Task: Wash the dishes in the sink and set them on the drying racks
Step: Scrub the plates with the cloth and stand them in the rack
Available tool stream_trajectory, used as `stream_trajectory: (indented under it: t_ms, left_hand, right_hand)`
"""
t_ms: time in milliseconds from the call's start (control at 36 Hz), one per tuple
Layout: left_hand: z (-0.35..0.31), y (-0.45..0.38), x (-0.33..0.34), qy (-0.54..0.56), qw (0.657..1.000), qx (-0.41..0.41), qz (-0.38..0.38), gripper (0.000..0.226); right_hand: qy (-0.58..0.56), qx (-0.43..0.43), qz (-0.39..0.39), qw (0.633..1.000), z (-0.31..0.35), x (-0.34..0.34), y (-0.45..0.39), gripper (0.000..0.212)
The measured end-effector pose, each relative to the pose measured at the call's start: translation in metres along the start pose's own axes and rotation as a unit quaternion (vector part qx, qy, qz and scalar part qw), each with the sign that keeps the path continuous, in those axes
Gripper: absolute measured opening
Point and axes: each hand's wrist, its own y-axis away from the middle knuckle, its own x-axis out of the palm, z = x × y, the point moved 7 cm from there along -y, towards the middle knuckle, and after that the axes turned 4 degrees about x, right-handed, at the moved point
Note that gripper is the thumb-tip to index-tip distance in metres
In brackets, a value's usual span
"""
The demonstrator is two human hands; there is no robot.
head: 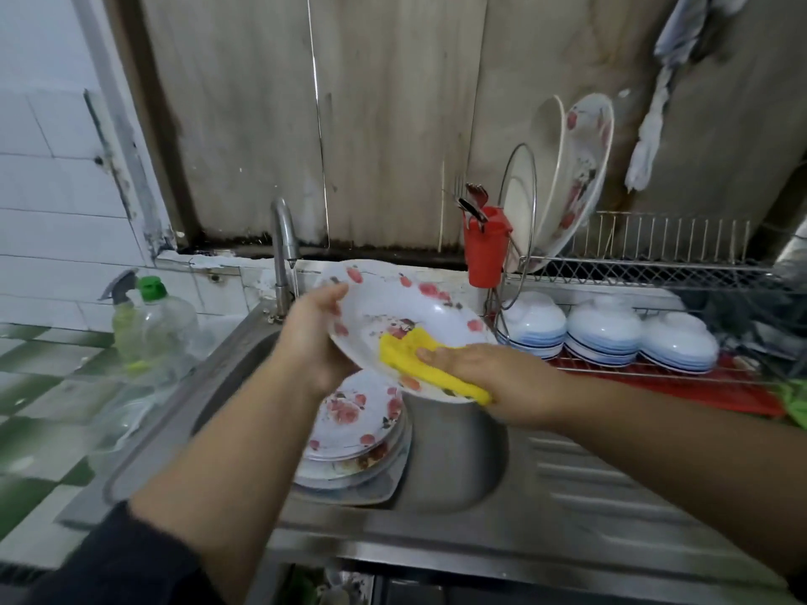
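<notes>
While the left hand [316, 331] grips the far-left rim of a flowered plate [393, 316], thumb curled over the edge and fingers hidden beneath, the right hand [493, 377] presses a yellow sponge [419, 364] against the plate's near side with fingers straight and close together. The plate is tilted above the sink [458, 465], under the tap [283, 251]. In the basin lies a stack of dirty flowered plates [353, 425]; how many cannot be told, though the top one shows red blooms and a lower one brown residue. On the rack [655, 264] to the right, the upper tier holds two plates [572, 168] standing on edge and a glass lid [519, 203], with a red cup [485, 246] hung at its end holding a few utensils. The lower tier carries three piles of white-and-blue bowls [602, 331], upside down and side by side. Left of the sink stand two bottles: a spray bottle [122, 316] and a clear bottle with a green cap [163, 320], touching each other.
</notes>
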Motion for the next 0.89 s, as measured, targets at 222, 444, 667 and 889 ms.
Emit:
stream_trajectory:
  t_ms: [222, 444, 667, 889]
  left_hand:
    - [0.031, 0.013, 0.020, -0.107, 0.982, 0.117, -0.102, 0.035]
    - [-0.011, 0.006, 0.002, -0.009, 0.999, 0.005, -0.039, 0.027]
    - [0.023, 0.017, 0.032, -0.123, 0.987, 0.095, -0.039, 0.034]
    - [0.005, 0.001, 0.005, -0.062, 0.989, 0.067, -0.117, 0.028]
  right_hand:
    - [-0.138, 0.078, -0.066, 0.985, 0.029, 0.011, -0.008, 0.074]
    - [0.018, -0.033, -0.023, 0.999, 0.000, -0.004, 0.009, 0.085]
    - [-0.113, 0.056, -0.086, 0.988, 0.021, 0.000, 0.000, 0.074]
    - [0.003, 0.017, -0.042, 0.999, 0.009, -0.003, 0.002, 0.082]
